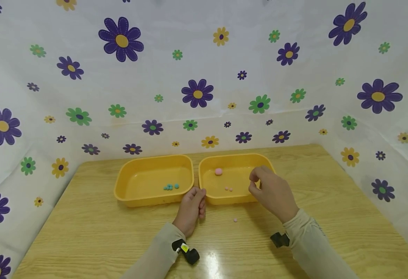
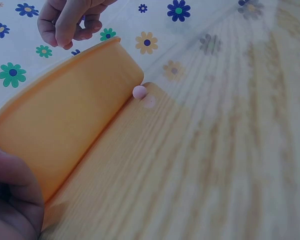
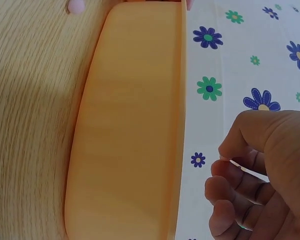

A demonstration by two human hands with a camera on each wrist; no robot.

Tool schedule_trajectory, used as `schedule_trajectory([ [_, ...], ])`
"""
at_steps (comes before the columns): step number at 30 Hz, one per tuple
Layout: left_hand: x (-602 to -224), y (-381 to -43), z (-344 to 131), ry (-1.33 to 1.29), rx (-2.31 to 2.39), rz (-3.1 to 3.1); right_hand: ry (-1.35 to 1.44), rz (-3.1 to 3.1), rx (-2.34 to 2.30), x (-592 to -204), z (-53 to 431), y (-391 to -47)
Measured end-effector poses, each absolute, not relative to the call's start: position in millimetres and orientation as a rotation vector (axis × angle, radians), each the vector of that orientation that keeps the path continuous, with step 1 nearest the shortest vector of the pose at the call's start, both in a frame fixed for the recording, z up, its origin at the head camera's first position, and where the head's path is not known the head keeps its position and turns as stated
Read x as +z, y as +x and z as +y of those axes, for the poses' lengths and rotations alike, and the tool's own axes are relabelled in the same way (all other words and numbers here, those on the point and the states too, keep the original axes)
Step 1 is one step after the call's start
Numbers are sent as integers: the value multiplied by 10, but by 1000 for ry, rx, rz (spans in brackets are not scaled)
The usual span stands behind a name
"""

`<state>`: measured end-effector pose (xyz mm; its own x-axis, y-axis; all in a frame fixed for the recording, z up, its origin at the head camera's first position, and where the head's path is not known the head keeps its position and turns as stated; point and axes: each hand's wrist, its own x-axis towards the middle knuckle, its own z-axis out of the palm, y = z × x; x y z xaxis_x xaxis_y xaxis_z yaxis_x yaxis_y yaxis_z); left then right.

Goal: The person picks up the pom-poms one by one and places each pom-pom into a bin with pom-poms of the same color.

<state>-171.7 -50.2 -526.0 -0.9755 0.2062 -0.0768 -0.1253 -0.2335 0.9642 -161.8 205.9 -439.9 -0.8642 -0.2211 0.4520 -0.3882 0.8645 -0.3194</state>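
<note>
My left hand [image 1: 191, 209] grips the near left corner of the right yellow tray [image 1: 237, 199], its thumb and fingertips at the rim. Over the right end of that tray hangs my right hand [image 1: 273, 190], fingers loosely bent, with nothing visible between thumb and forefinger. A larger pink ball [image 1: 218, 171] lies inside toward the back, and two small pink beads [image 1: 228, 189] lie nearer the front. Another pink bead [image 1: 235, 220] sits on the table before the tray; the left wrist view shows this bead [image 2: 140, 92] past the tray's wall.
To the left stands a second yellow tray [image 1: 138, 202], with several teal beads [image 1: 170, 187] near its front right. Both trays rest on a wood-grain table [image 1: 85, 232]. A white flowered cloth [image 1: 204, 58] encloses the back and sides.
</note>
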Motion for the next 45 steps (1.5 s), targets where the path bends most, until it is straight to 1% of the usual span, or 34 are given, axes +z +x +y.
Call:
schedule_trajectory([
  [28,-5259,-1691,-518,106,2298,1810,420,-2637,570,-4393,2051,-1621],
  [45,-5252,-1703,-495,102,2306,1797,442,-2561,576,-4337,2161,-1629],
])
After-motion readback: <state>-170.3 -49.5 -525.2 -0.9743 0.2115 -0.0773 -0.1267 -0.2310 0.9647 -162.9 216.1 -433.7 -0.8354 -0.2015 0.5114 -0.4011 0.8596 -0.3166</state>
